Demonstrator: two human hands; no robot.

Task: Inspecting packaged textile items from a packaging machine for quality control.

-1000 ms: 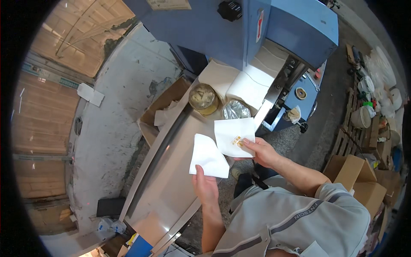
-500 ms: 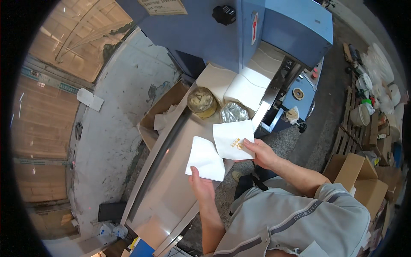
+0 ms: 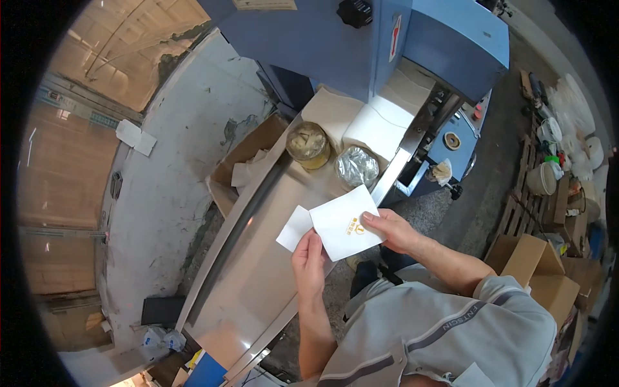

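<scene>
While the right hand pinches a flat, paper-like printed sheet at its right side, the left hand pinches its opposite edge, a plain sheet jutting beyond those fingers. Handling the overlapped pair seems the step; the next move calls for light, even pressure.

I'm at work in a workshop

A big blue machine with a black knob looms over me at the top of the frame, red buttons on its panel at upper right. A long metal-edged bench runs down the middle. Along the right I see a rough grey floor, a wooden pallet, a pale bucket and cardboard boxes.
</scene>
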